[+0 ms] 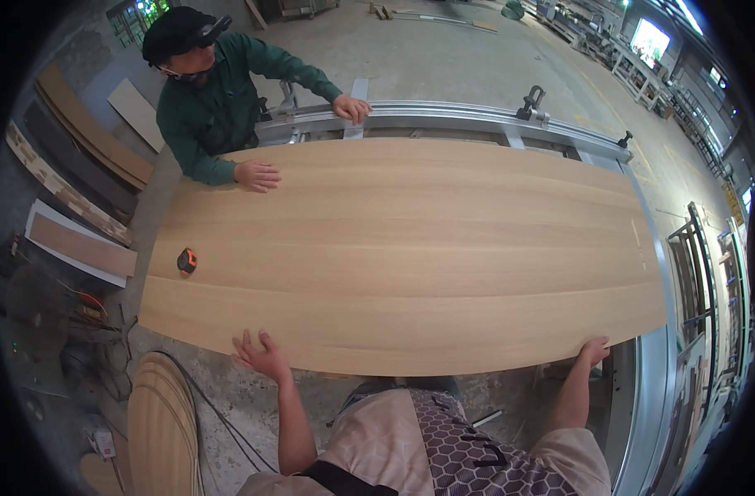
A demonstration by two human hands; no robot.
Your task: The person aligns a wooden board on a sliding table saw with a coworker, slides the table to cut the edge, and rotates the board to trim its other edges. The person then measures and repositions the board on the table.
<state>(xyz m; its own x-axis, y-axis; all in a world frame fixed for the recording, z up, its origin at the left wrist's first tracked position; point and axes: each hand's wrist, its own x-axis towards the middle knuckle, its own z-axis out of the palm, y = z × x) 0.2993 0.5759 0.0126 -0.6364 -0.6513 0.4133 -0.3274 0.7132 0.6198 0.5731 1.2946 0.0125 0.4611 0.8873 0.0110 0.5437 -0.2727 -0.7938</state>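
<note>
A large wood-grain panel (410,248) lies flat in front of me, over a metal machine frame. At its near edge, left of my body, my left hand (263,358) rests with the fingers spread, holding nothing. Toward the near right corner my right hand (594,351) grips the panel's edge, its fingers partly hidden. An orange and black tape measure (186,261) sits on the panel's left part. Across from me a co-worker in a green shirt (204,107) has one hand (258,175) on the panel and the other (352,109) at the metal rail.
A metal rail (443,110) with a clamp (532,102) runs along the far side. Curved wooden pieces (161,422) and black cables (220,417) are at the lower left. Boards (92,128) lean at the left, and a rack (704,289) stands at the right.
</note>
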